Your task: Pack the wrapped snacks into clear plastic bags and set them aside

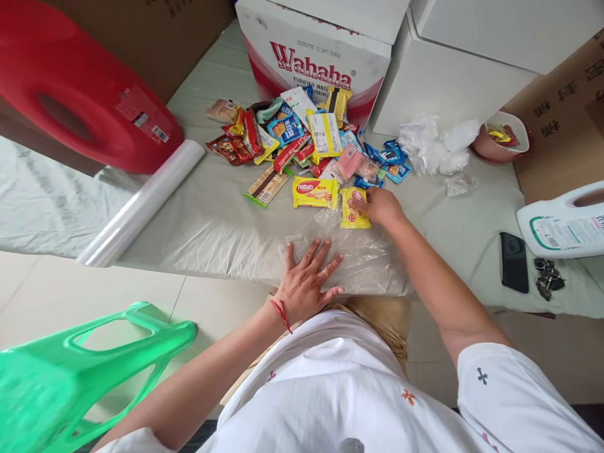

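My left hand (306,280) lies flat with its fingers spread, at the table's front edge, pressing on a sheet of clear plastic film (372,258). With my right hand (384,207) I pinch the right side of a small yellow snack packet (353,218), which rests at the film's far edge. Just left of it lies a yellow nabati wafer packet (315,192). Behind both, a heap of wrapped snacks (287,129) is piled up, and a bar in a clear and green wrapper (267,186) lies at its near left. The fingertips under the right hand are partly hidden.
A roll of plastic film (141,204) and a red jug (89,94) stand left. Behind are a Wahaha carton (311,63) and white boxes (448,75). Crumpled plastic (436,145), a pink bowl (501,148), a phone (514,262), keys (548,278) and a white bottle (566,226) lie right.
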Demonstrator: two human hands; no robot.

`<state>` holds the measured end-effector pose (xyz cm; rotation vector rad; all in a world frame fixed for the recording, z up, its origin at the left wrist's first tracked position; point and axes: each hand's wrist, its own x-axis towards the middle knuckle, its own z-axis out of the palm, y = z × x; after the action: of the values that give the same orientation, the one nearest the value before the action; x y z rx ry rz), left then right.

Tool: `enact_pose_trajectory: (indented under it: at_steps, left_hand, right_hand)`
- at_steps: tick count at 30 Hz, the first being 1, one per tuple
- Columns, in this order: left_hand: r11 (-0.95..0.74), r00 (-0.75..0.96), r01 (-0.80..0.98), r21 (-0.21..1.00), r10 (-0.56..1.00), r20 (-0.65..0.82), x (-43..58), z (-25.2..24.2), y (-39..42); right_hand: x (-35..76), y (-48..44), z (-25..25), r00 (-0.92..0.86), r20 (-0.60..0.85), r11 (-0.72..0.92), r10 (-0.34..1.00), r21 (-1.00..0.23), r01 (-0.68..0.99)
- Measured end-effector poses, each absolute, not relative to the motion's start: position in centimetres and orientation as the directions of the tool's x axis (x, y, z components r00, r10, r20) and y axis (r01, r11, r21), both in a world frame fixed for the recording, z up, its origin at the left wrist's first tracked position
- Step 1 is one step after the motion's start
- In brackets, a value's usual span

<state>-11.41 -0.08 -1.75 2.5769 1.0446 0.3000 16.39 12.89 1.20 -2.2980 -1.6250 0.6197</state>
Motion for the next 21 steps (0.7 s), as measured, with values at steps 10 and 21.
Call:
enact_pose_trajectory:
  at_steps: [10, 21]
  left_hand:
    - [-0.618, 0.658, 0.683, 0.389, 0.752, 0.041, -13.3, -2.1, 2.5]
    - [-0.616, 0.648, 0.697, 0.366, 0.761, 0.047, -13.7, -2.3, 2.6]
  right_hand:
    - [16.2, 13.5, 2.1, 0.262, -0.565, -0.579, 0.783, -0.815, -0.028]
    - [20.9, 12.9, 3.1, 0.536, -0.314, -0.425, 0.784, -0.901, 0.093]
